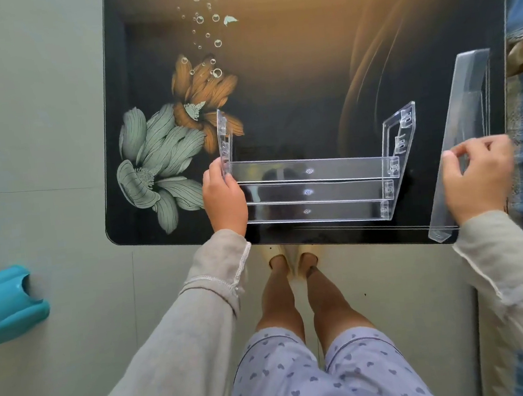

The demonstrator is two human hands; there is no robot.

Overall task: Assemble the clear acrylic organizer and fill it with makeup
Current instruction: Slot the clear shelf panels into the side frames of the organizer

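A dark glossy table [289, 67], printed with green and orange flowers and small bubbles, fills the upper and middle part of the frame, seen from above by a person standing at its near edge. Grey floor lies on the left, where a teal object [8, 305] sits at the left edge. Just right of the frame's centre, the partly assembled clear acrylic organizer [313, 189] rests on the table near its front edge: three long clear shelves are stepped between two upright side panels. At the right edge of the table lies a separate long clear acrylic piece [458, 134], running from near to far. The left hand [224, 198], in a grey sleeve, pinches the organizer's left side panel between fingers and thumb. The right hand [478, 177] rests on the loose piece, fingers curled and slightly spread over its near half.
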